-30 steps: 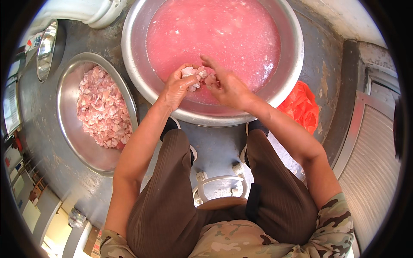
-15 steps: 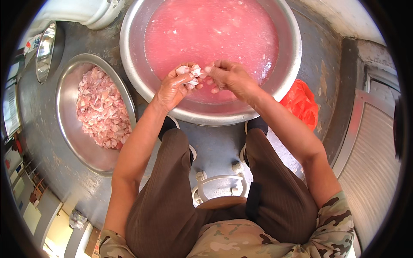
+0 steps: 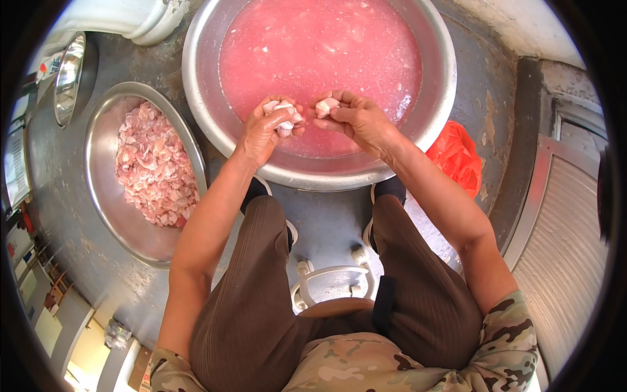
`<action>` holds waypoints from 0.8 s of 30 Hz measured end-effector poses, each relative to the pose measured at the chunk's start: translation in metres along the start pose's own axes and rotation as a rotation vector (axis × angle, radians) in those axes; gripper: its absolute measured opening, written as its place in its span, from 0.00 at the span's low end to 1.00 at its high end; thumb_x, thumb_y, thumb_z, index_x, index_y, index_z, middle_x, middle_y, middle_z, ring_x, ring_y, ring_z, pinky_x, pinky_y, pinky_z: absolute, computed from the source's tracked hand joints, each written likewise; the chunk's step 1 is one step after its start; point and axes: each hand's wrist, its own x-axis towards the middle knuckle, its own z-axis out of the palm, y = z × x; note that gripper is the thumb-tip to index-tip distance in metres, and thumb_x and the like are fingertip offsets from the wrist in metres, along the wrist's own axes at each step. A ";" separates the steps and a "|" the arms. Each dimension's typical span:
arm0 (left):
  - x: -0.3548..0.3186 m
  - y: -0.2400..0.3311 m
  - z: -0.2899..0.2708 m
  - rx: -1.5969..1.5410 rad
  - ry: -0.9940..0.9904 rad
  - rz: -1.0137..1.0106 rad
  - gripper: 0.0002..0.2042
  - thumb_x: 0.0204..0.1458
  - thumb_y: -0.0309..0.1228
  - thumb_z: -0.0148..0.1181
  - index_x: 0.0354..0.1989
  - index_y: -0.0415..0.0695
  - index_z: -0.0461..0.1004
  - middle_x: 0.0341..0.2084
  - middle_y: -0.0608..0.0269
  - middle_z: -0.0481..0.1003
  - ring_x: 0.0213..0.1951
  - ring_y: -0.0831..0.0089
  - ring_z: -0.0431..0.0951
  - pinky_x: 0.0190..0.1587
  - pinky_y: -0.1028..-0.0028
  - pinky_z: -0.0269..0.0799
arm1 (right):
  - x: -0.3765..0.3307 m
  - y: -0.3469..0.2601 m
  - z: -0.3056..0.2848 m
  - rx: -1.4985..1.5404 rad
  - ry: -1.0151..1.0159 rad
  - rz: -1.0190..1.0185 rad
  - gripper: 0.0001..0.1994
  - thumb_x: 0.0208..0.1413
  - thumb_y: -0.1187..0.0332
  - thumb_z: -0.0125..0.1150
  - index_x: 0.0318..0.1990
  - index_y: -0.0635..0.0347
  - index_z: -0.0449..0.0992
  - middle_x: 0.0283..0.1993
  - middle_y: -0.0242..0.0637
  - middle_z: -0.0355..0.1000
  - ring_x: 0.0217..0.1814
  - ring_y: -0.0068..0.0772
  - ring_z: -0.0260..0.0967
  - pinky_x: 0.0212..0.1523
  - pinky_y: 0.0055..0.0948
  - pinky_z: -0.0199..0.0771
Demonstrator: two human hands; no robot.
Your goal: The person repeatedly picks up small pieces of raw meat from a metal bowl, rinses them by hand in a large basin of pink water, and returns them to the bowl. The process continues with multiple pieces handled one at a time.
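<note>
Over the near part of a big metal basin (image 3: 326, 178) of cloudy pink water, both my hands are raised close together. My left hand (image 3: 262, 134) is closed around several small pale meat pieces (image 3: 285, 117), which bulge out between thumb and fingers. A single pale pink meat piece (image 3: 326, 107) is pinched between the thumb and fingers of my right hand (image 3: 358, 121). Whitish bits float in the water (image 3: 320, 52). To the left, a smaller metal bowl (image 3: 108, 189) holds a heap of similar pink meat pieces (image 3: 157, 166).
A red plastic bag (image 3: 455, 160) lies against the basin's right side. Another shiny metal bowl (image 3: 70, 80) leans at the far left. A white stool or chair base (image 3: 336, 271) shows between my legs. On the right is a ribbed metal door panel (image 3: 562, 235).
My right hand has drawn slightly away from the left and turned, and a meat piece now shows clearly in its fingers. The left hand keeps its hold on its pieces.
</note>
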 end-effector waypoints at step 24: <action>-0.003 0.001 0.001 0.083 -0.084 -0.082 0.12 0.51 0.33 0.56 0.41 0.41 0.70 0.31 0.63 0.74 0.32 0.76 0.75 0.36 0.74 0.73 | 0.008 0.003 0.005 -0.217 0.081 0.085 0.19 0.60 0.54 0.49 0.34 0.64 0.75 0.29 0.33 0.71 0.25 0.20 0.66 0.25 0.21 0.70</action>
